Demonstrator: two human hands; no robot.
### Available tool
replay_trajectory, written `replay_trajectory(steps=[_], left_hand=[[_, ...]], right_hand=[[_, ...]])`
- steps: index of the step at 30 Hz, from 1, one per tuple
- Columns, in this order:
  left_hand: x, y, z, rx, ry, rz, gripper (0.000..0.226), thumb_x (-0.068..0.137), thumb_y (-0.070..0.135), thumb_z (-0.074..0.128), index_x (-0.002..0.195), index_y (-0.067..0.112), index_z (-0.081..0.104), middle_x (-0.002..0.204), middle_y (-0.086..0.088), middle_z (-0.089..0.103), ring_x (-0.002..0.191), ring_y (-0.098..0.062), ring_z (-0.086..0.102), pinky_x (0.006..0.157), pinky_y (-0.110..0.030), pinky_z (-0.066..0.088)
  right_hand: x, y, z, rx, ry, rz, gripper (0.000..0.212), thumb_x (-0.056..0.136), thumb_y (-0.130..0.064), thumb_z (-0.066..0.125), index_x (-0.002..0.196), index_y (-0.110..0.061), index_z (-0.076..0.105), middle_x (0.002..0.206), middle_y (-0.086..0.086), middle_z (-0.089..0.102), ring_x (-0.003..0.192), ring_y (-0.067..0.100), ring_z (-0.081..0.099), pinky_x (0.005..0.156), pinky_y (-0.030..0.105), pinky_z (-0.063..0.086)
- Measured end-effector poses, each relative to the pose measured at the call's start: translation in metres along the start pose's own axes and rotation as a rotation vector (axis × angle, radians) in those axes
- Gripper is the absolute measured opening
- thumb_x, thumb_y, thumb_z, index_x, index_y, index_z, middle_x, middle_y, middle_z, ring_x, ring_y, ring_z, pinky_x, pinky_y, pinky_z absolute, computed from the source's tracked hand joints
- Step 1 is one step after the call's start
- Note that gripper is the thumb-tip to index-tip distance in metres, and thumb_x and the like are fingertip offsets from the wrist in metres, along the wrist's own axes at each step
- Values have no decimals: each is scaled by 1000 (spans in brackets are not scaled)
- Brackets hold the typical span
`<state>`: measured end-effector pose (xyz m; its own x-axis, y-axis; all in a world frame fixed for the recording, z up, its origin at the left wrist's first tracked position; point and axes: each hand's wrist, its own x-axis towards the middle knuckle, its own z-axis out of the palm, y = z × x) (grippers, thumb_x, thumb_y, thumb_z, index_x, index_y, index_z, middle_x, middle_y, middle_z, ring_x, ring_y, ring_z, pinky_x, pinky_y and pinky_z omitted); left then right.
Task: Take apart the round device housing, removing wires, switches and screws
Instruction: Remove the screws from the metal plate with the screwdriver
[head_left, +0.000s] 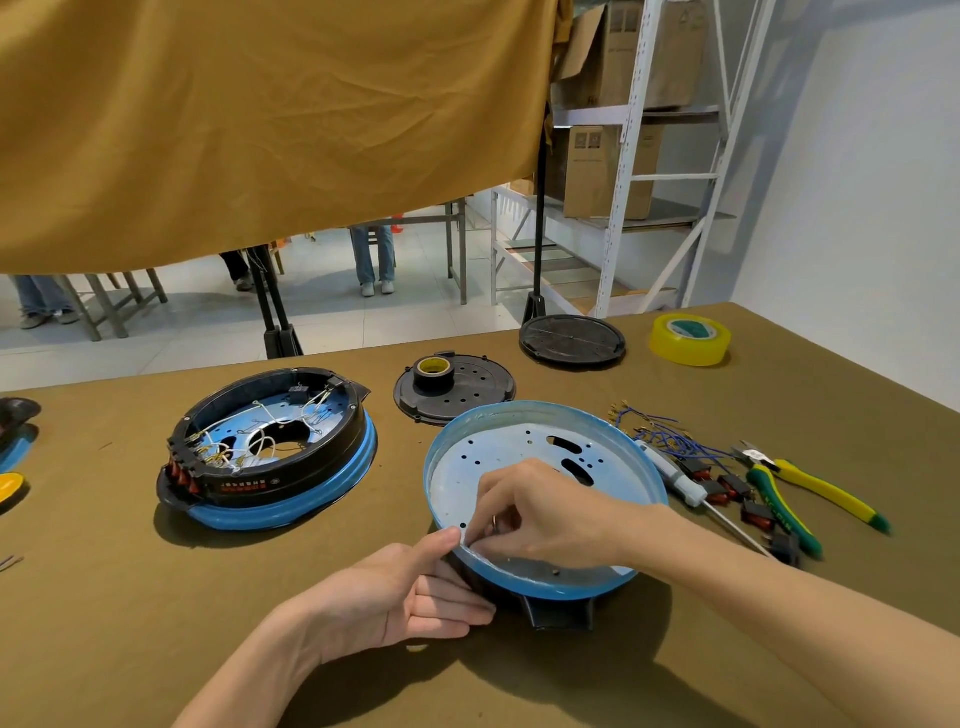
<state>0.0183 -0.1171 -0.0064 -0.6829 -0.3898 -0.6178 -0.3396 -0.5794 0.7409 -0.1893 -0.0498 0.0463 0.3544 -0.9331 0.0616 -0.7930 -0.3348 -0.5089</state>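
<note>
Both hands on the blue housing — left hand grips its rim, right hand pinches inside.

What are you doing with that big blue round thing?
A person is taking apart a round blue housing. The left hand steadies its near edge, while the right hand pinches something small inside the rim. Blue wires and red switches already lie beside it with pliers. A second housing to the left is still full of wires.
</note>
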Motion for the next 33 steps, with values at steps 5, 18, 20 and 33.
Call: replay_trajectory(steps=[5,18,20,33], left_hand=[[-3,0,4,1,25,14,83,73,55,69,127,-6,55,116,-28,74,110,-33,74,91,-36,62],[-3,-3,6,-108,58,77,86,66,54,76,124,-6,55,114,-29,74,108,-34,75,85,-35,64],[-2,-4,6,-137,74,84,86,67,53,76,125,-7,55,114,-30,73,107,-35,75,84,-36,64],[-8,-11,7,-214,69,158,80,77,49,72,132,-4,49,119,-32,71,110,-38,73,79,-40,65]], right_hand=[[-1,-3,8,-173,-2,-47,15,103,-31,57,114,-24,65,109,-12,57,91,2,52,78,17,45],[-5,6,-5,565,379,80,13,107,-17,51,105,-5,57,90,4,72,69,20,66,60,31,55],[-9,9,-11,645,481,95,11,107,-9,49,105,0,54,93,9,74,67,24,66,55,30,53],[-107,50,-43,401,819,468,10,103,-14,56,96,-9,61,71,3,71,52,5,58,49,20,48]])
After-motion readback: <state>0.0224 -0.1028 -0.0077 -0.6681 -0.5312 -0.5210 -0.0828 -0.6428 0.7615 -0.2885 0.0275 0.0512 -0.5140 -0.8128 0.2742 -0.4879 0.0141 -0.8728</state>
